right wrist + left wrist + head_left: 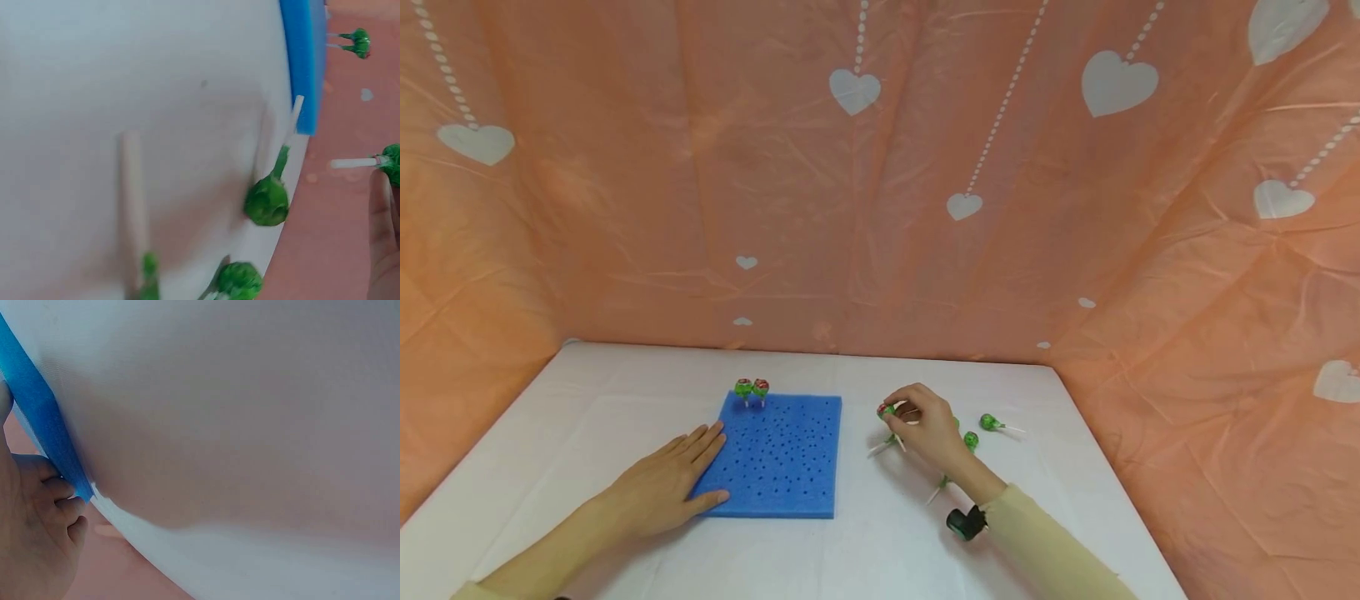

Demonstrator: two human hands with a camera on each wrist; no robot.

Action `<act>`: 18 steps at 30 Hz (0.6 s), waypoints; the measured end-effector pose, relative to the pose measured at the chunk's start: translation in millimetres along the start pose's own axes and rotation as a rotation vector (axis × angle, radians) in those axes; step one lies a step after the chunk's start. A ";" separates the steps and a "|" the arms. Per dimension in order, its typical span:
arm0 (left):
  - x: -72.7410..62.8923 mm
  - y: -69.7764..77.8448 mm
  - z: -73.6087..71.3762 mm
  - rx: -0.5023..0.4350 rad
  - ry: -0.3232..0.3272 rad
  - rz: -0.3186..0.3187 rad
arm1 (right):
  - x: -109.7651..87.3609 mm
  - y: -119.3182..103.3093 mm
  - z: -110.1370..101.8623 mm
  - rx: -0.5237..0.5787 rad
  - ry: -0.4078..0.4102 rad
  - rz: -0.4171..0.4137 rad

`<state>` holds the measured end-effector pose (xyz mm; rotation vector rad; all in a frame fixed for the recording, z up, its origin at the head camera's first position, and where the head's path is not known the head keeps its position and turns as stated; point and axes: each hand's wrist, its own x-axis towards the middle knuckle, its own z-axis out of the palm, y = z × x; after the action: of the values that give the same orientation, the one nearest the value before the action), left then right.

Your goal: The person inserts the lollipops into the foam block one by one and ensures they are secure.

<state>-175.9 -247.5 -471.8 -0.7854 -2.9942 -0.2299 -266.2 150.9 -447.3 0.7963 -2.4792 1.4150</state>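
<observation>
My right hand (925, 425) pinches a lollipop (885, 411) in green and red wrapping by its head, over the table to the right of a blue foam board (805, 500). In the right wrist view the white stick of this lollipop (353, 163) points away from the fingertips. My left hand (658, 483) lies on the left edge of the board, fingers straight and thumb apart near its front corner. Two lollipops (761, 388) stand upright side by side at the board's far left corner. Many small dark holes dot the board's top.
Several loose lollipops (990, 422) lie on the white table (1060, 500) around and under my right hand; one lollipop (267, 201) shows clearly in the right wrist view. Orange curtains (910, 275) with pale hearts close off the back and sides.
</observation>
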 end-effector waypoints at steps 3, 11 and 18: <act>0.9 -0.2 0.7 0.004 -0.007 -0.003 | 3.3 -3.4 3.6 0.031 0.024 -0.014; 1.2 0.8 0.0 0.010 0.006 -0.004 | 13.5 -13.4 18.8 0.169 0.048 0.005; 0.9 0.5 0.3 0.013 -0.006 -0.008 | 23.4 -19.6 34.5 0.212 0.055 -0.039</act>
<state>-176.4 -246.7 -472.0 -0.7740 -3.0023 -0.2076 -271.7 105.6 -441.5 0.8266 -2.2873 1.6822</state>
